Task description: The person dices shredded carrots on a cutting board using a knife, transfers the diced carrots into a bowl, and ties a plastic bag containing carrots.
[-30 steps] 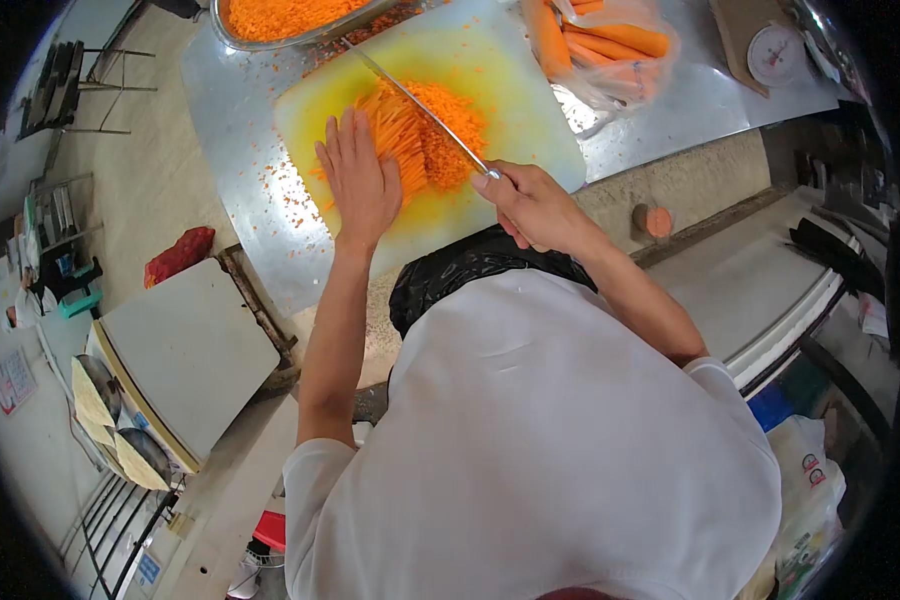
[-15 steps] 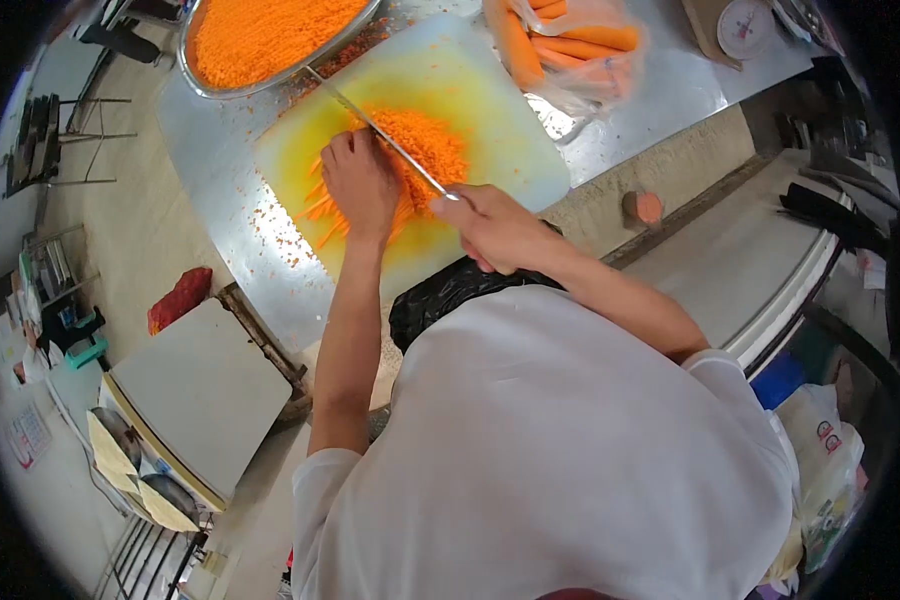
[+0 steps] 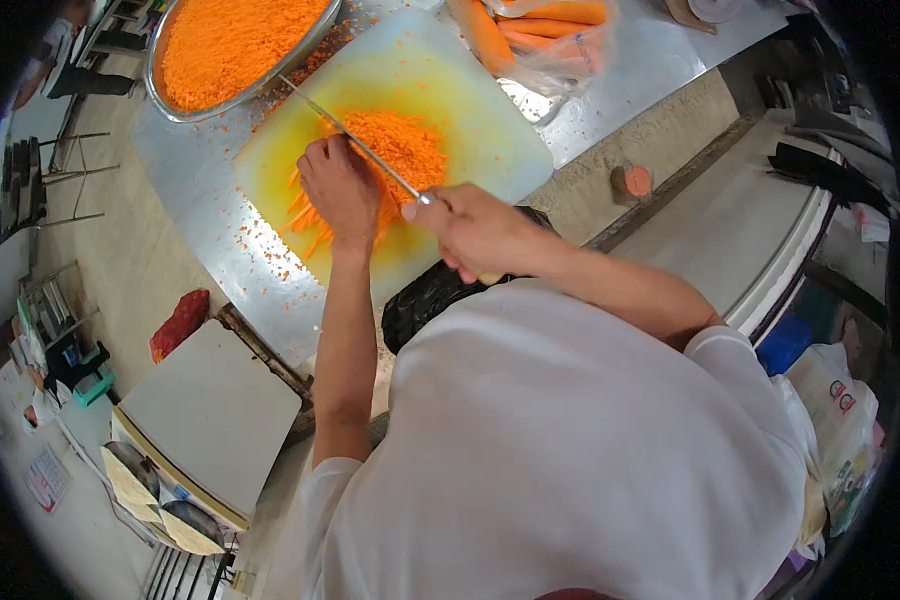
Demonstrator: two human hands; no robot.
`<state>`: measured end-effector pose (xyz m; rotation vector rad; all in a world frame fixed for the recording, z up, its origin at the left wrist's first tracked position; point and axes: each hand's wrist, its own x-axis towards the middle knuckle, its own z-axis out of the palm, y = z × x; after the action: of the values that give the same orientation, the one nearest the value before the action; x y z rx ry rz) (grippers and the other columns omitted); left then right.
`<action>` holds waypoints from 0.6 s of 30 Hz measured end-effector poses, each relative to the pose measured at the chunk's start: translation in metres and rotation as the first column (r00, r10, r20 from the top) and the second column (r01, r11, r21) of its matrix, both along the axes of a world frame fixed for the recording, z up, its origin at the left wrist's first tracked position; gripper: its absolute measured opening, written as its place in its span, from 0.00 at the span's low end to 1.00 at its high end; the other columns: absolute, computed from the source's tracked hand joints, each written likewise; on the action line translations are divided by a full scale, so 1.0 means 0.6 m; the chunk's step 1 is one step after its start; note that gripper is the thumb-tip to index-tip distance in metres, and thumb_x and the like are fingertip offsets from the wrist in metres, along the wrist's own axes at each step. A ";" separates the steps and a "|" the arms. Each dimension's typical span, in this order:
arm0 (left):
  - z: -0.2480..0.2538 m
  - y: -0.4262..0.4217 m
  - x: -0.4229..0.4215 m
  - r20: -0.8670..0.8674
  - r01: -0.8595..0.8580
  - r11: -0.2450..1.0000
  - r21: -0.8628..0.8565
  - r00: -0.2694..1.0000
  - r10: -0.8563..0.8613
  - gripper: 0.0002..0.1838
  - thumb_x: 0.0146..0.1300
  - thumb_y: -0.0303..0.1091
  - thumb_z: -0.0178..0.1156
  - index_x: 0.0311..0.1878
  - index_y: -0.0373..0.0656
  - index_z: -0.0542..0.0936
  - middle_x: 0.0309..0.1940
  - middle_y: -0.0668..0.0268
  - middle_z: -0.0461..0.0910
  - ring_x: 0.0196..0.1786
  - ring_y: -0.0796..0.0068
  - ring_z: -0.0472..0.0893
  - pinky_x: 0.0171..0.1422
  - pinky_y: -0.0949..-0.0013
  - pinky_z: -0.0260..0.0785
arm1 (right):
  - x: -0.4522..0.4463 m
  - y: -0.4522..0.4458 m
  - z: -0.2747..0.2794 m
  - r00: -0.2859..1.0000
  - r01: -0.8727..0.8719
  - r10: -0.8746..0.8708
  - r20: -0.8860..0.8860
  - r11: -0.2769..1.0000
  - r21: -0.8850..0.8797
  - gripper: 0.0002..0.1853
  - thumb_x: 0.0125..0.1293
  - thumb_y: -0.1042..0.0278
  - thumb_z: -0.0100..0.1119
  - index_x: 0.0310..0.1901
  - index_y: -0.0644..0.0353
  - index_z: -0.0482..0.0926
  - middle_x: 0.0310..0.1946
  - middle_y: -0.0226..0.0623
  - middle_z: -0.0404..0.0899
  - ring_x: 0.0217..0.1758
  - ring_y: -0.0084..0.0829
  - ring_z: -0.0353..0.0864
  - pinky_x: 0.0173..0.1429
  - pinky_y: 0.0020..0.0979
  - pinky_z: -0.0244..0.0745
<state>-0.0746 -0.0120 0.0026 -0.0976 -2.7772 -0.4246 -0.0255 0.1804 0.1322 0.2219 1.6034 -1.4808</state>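
My left hand (image 3: 340, 190) presses, with curled fingers, on a bunch of thin carrot strips (image 3: 307, 217) on the cutting board (image 3: 505, 135). In my right hand (image 3: 485, 232) is the handle of a long knife (image 3: 358, 143). Its narrow blade slants up and left, close beside my left fingertips. Beyond the blade lies a heap of finely chopped carrot (image 3: 405, 140). Yellow-orange stain covers much of the board's middle. My palm hides part of the strips.
A metal bowl (image 3: 153, 80) full of chopped carrot stands at the upper left. A clear plastic bag (image 3: 570, 75) of whole carrots lies beyond the board. Carrot crumbs are scattered over the metal table (image 3: 195, 165). A person's dark trouser leg (image 3: 95, 82) shows far left.
The whole view has shifted a little, so the board and bowl appear farther left. Both hands keep nearly the same places over the board, with the knife still in my right hand.
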 end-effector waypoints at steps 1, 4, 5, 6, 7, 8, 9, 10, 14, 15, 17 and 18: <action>0.001 0.001 -0.001 -0.010 0.001 1.000 0.028 1.000 -0.001 0.14 0.62 0.26 0.61 0.52 0.41 0.79 0.47 0.54 0.75 0.53 0.49 0.75 0.58 0.48 0.70 | 0.003 -0.007 -0.020 0.999 0.015 -0.015 -0.052 1.000 0.007 0.25 0.81 0.45 0.50 0.43 0.65 0.74 0.19 0.35 0.73 0.15 0.26 0.73 0.20 0.32 0.69; 0.002 -0.004 0.000 -0.004 0.003 1.000 0.029 1.000 -0.003 0.10 0.71 0.28 0.58 0.52 0.37 0.80 0.49 0.49 0.78 0.53 0.44 0.76 0.59 0.47 0.69 | 0.005 -0.039 -0.087 0.984 0.058 -0.060 -0.169 0.998 -0.018 0.26 0.81 0.43 0.50 0.38 0.63 0.73 0.19 0.33 0.73 0.15 0.24 0.73 0.19 0.31 0.68; 0.005 -0.015 0.001 -0.065 -0.005 0.993 0.118 0.998 0.013 0.10 0.73 0.30 0.57 0.52 0.36 0.80 0.51 0.49 0.79 0.54 0.44 0.75 0.61 0.48 0.69 | 0.001 -0.035 -0.096 0.989 0.039 -0.037 -0.145 0.999 0.015 0.26 0.81 0.43 0.50 0.38 0.63 0.73 0.19 0.33 0.73 0.15 0.24 0.73 0.18 0.31 0.67; 0.012 -0.023 -0.005 -0.127 0.006 0.978 0.207 0.992 0.021 0.11 0.75 0.32 0.55 0.53 0.36 0.80 0.52 0.48 0.79 0.56 0.43 0.75 0.62 0.48 0.68 | -0.009 -0.026 -0.081 0.992 0.032 -0.026 -0.124 0.998 0.049 0.26 0.81 0.42 0.50 0.39 0.63 0.73 0.19 0.33 0.73 0.15 0.24 0.73 0.18 0.31 0.66; 0.014 -0.028 -0.016 -0.188 0.031 0.954 0.298 0.982 0.027 0.13 0.77 0.33 0.54 0.54 0.35 0.80 0.53 0.47 0.79 0.57 0.43 0.75 0.63 0.48 0.68 | -0.013 -0.016 -0.069 0.995 0.033 -0.023 -0.102 0.995 0.089 0.27 0.81 0.42 0.50 0.39 0.62 0.73 0.19 0.33 0.73 0.15 0.24 0.73 0.17 0.31 0.66; 0.009 -0.048 -0.034 -0.098 0.039 0.965 0.260 0.995 -0.014 0.14 0.78 0.35 0.53 0.55 0.36 0.82 0.55 0.48 0.79 0.57 0.43 0.75 0.64 0.49 0.68 | -0.013 -0.010 -0.064 0.993 0.038 -0.028 -0.115 0.995 0.089 0.26 0.80 0.41 0.51 0.38 0.61 0.73 0.19 0.33 0.72 0.15 0.24 0.72 0.17 0.30 0.66; -0.001 -0.080 -0.052 0.001 0.046 0.974 0.220 0.999 -0.048 0.15 0.79 0.36 0.52 0.56 0.38 0.83 0.56 0.49 0.79 0.58 0.44 0.75 0.65 0.49 0.68 | -0.013 -0.001 -0.054 0.992 0.009 0.007 -0.128 0.993 0.119 0.27 0.80 0.40 0.51 0.38 0.61 0.75 0.17 0.33 0.72 0.14 0.25 0.72 0.18 0.31 0.67; -0.004 -0.097 -0.057 0.100 0.056 0.982 0.179 0.992 -0.075 0.16 0.79 0.37 0.52 0.57 0.39 0.84 0.57 0.50 0.79 0.58 0.44 0.75 0.65 0.50 0.68 | -0.016 0.008 -0.041 0.989 -0.021 0.042 -0.140 0.989 0.149 0.28 0.80 0.40 0.51 0.38 0.62 0.76 0.16 0.33 0.72 0.13 0.27 0.72 0.18 0.32 0.68; -0.003 -0.101 -0.023 0.150 0.214 0.950 0.228 0.956 -0.252 0.19 0.79 0.39 0.51 0.56 0.38 0.86 0.55 0.52 0.81 0.57 0.47 0.76 0.64 0.50 0.69 | -0.024 0.040 -0.010 0.965 -0.098 0.141 -0.222 0.976 0.193 0.28 0.79 0.41 0.52 0.43 0.65 0.80 0.15 0.34 0.72 0.13 0.29 0.73 0.18 0.32 0.69; 0.003 -0.097 -0.015 0.154 0.185 0.962 0.199 0.964 -0.218 0.17 0.78 0.38 0.52 0.56 0.38 0.85 0.55 0.53 0.81 0.57 0.47 0.76 0.63 0.49 0.69 | -0.022 0.045 -0.004 0.959 -0.107 0.155 -0.235 0.973 0.205 0.28 0.79 0.41 0.53 0.45 0.66 0.80 0.16 0.34 0.72 0.13 0.29 0.74 0.18 0.32 0.69; 0.011 -0.082 -0.008 0.156 0.125 0.982 0.145 0.977 -0.147 0.15 0.76 0.35 0.54 0.55 0.38 0.85 0.54 0.53 0.81 0.56 0.47 0.77 0.62 0.49 0.70 | -0.020 0.055 0.004 0.955 -0.119 0.172 -0.243 0.969 0.216 0.28 0.79 0.41 0.53 0.45 0.66 0.80 0.16 0.35 0.72 0.14 0.29 0.74 0.19 0.33 0.70; 0.009 -0.069 -0.008 0.098 0.098 0.985 0.140 0.989 -0.113 0.14 0.74 0.34 0.55 0.55 0.39 0.84 0.52 0.54 0.81 0.55 0.47 0.77 0.60 0.48 0.70 | -0.020 0.057 0.007 0.952 -0.127 0.183 -0.247 0.966 0.224 0.28 0.79 0.42 0.53 0.45 0.66 0.80 0.17 0.35 0.72 0.14 0.30 0.74 0.19 0.33 0.70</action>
<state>-0.0793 -0.0534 0.0080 -0.1968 -2.8460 -0.6609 -0.0376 0.2148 0.1364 0.0097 1.9460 -1.2627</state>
